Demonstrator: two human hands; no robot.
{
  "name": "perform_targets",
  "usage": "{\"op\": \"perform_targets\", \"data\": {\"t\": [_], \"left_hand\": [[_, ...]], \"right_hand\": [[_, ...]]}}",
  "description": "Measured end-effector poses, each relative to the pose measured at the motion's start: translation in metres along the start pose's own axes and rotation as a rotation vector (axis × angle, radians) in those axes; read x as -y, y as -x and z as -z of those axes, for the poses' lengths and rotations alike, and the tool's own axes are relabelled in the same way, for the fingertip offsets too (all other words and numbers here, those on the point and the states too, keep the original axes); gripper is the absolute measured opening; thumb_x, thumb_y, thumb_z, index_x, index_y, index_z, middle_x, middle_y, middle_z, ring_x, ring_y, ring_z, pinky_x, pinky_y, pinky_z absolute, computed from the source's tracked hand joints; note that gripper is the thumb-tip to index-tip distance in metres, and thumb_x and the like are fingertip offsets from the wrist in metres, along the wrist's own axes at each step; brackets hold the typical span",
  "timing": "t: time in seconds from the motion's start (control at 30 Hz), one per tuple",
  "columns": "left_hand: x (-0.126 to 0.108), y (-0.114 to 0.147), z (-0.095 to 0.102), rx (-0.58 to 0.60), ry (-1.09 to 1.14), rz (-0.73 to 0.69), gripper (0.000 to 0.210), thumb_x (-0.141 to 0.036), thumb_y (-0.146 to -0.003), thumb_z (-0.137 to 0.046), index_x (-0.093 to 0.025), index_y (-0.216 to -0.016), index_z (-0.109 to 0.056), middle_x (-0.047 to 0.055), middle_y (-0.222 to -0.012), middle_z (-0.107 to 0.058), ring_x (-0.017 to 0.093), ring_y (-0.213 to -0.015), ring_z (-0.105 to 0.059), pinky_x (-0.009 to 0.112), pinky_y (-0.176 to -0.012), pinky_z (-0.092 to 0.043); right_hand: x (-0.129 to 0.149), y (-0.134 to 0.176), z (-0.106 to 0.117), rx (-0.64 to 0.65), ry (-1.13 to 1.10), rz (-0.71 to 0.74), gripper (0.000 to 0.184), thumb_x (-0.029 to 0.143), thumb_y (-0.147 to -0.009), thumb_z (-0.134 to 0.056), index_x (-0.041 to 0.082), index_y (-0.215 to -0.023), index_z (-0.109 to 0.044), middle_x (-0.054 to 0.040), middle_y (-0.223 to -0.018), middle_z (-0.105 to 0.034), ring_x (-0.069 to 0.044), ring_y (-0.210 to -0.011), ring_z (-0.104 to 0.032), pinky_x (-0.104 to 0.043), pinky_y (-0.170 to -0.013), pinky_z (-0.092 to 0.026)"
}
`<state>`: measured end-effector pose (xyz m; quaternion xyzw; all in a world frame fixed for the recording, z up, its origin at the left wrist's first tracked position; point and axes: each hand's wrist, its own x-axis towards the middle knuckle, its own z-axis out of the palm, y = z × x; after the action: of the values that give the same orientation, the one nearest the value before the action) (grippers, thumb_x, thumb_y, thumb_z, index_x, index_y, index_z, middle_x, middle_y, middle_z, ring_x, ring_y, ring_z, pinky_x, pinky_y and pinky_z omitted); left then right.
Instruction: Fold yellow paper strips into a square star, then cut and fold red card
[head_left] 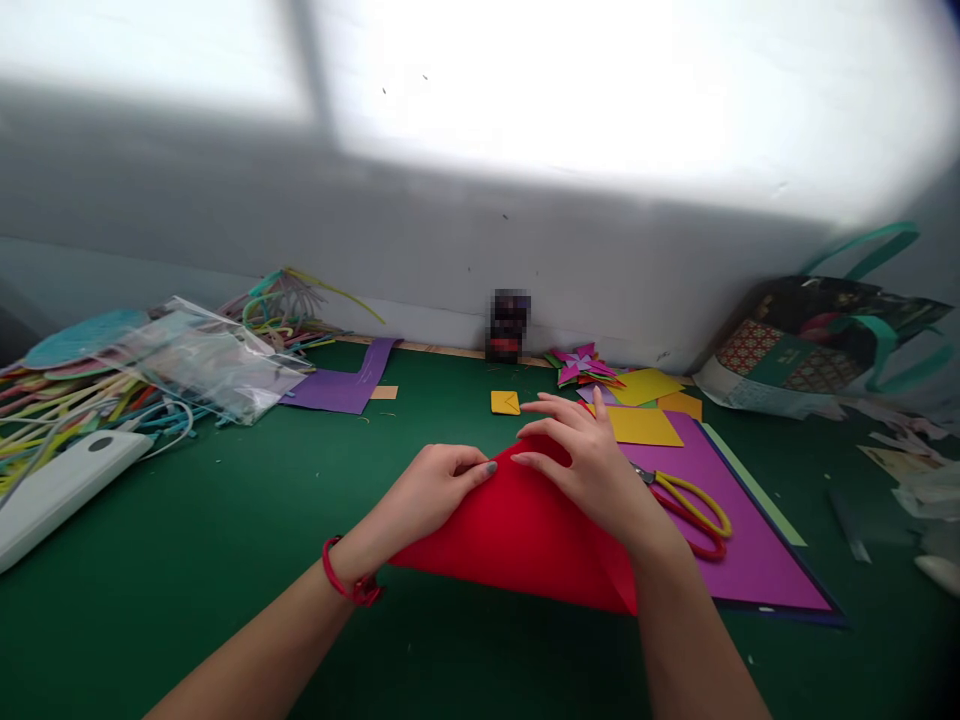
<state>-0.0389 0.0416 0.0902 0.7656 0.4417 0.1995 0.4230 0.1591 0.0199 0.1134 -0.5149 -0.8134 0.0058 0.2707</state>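
Note:
A sheet of red paper (517, 540) is held above the green table, bent over along its upper edge. My left hand (439, 490) pinches that edge between thumb and fingers. My right hand (577, 455) is on the paper's upper right part, its thumb along the edge and its fingers bent and slightly apart. Part of the paper is hidden behind the right hand and forearm. Just right of that hand, scissors (694, 510) with yellow and red handles lie on purple paper (765, 565).
A small yellow folded piece (505, 403) lies ahead, near colourful folded paper (581, 365) and yellow sheets (649, 428). On the left are pipe cleaners (289, 305), a clear plastic bag (217, 360) and a white power strip (71, 490). A patterned bag (802, 350) stands at right.

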Motion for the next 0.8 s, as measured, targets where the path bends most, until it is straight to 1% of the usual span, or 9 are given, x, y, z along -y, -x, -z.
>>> {"op": "perform_targets", "data": {"t": [0.1, 0.17, 0.23, 0.37, 0.5, 0.67, 0.8], "left_hand": [[-0.002, 0.001, -0.001, 0.004, -0.021, -0.004, 0.039, -0.042, -0.085, -0.033, -0.019, -0.076, -0.063, 0.001, -0.074, -0.063, 0.016, -0.066, -0.053, 0.023, -0.053, -0.035], [-0.003, 0.002, -0.002, 0.005, -0.032, -0.004, 0.039, -0.042, -0.086, -0.033, -0.019, -0.076, -0.063, 0.001, -0.073, -0.063, 0.015, -0.065, -0.053, 0.023, -0.053, -0.034], [-0.005, 0.003, -0.002, 0.013, -0.037, 0.001, 0.039, -0.041, -0.086, -0.032, -0.019, -0.076, -0.063, 0.001, -0.073, -0.063, 0.015, -0.065, -0.053, 0.023, -0.052, -0.034], [-0.009, 0.005, -0.002, 0.031, -0.040, 0.009, 0.041, -0.041, -0.086, -0.031, -0.018, -0.076, -0.063, 0.002, -0.073, -0.063, 0.016, -0.064, -0.053, 0.023, -0.052, -0.034], [-0.009, 0.005, -0.002, 0.032, -0.048, -0.004, 0.040, -0.041, -0.086, -0.031, -0.018, -0.075, -0.062, 0.001, -0.073, -0.062, 0.015, -0.063, -0.052, 0.023, -0.051, -0.033], [-0.009, 0.006, -0.003, 0.031, -0.043, 0.001, 0.040, -0.041, -0.087, -0.031, -0.019, -0.074, -0.061, 0.001, -0.072, -0.062, 0.015, -0.063, -0.052, 0.023, -0.050, -0.032], [-0.010, 0.006, -0.001, 0.030, -0.057, -0.002, 0.039, -0.040, -0.086, -0.031, -0.018, -0.075, -0.062, 0.002, -0.073, -0.063, 0.015, -0.064, -0.053, 0.023, -0.051, -0.033]], "right_hand": [[0.000, 0.000, 0.003, 0.026, -0.078, -0.037, 0.009, 0.029, -0.083, -0.052, 0.027, -0.080, -0.060, 0.0014, -0.091, -0.064, -0.020, -0.095, -0.057, -0.055, -0.105, -0.008], [0.000, 0.000, 0.006, 0.039, -0.121, -0.047, 0.009, 0.031, -0.082, -0.053, 0.026, -0.077, -0.060, 0.0020, -0.083, -0.065, -0.018, -0.086, -0.059, -0.053, -0.105, -0.011], [0.000, 0.001, 0.008, 0.049, -0.150, -0.054, 0.010, 0.032, -0.081, -0.054, 0.026, -0.075, -0.060, 0.0020, -0.079, -0.064, -0.018, -0.080, -0.059, -0.052, -0.103, -0.016], [-0.002, 0.002, 0.010, 0.073, -0.177, -0.071, 0.007, 0.030, -0.080, -0.057, 0.026, -0.075, -0.061, 0.0023, -0.078, -0.064, -0.018, -0.079, -0.058, -0.049, -0.100, -0.023], [-0.004, 0.004, 0.010, 0.091, -0.188, -0.089, 0.004, 0.028, -0.079, -0.058, 0.027, -0.077, -0.061, 0.0028, -0.079, -0.063, -0.017, -0.081, -0.057, -0.045, -0.095, -0.031], [-0.004, 0.003, 0.010, 0.075, -0.162, -0.078, 0.007, 0.031, -0.079, -0.057, 0.027, -0.076, -0.062, 0.0026, -0.077, -0.063, -0.018, -0.079, -0.058, -0.048, -0.097, -0.027], [-0.005, 0.004, 0.010, 0.077, -0.169, -0.074, 0.007, 0.030, -0.079, -0.057, 0.027, -0.077, -0.063, 0.0032, -0.076, -0.063, -0.017, -0.079, -0.058, -0.044, -0.094, -0.032]]}}
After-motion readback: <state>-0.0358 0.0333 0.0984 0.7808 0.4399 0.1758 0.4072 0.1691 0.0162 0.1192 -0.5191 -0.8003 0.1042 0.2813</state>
